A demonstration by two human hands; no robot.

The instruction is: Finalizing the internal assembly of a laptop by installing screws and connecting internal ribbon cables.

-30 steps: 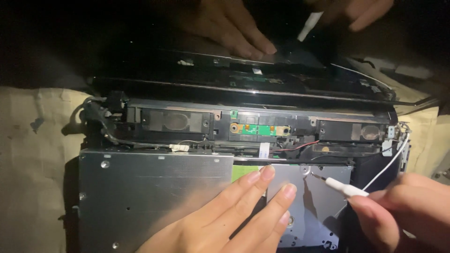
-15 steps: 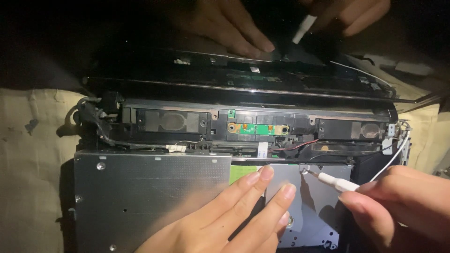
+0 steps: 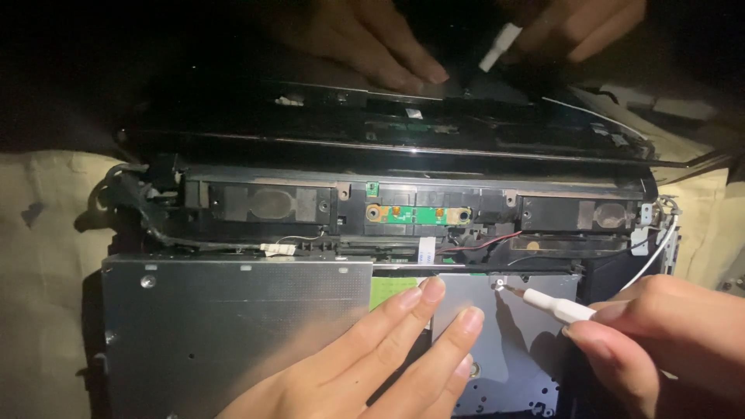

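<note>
Here my left hand (image 3: 365, 365) lies flat, fingers spread and gripping nothing, across the seam between the grey drive (image 3: 233, 326) and the metal plate (image 3: 504, 341) at the near edge of the opened laptop (image 3: 403, 194). My right hand (image 3: 660, 341) is pinched around a white screwdriver (image 3: 555, 305), its tip on a small screw (image 3: 500, 285) at the plate's far edge. Beyond, at the laptop's far edge, another person's hands (image 3: 372, 39) rest on the black lid, one holding a white tool (image 3: 497, 48).
</note>
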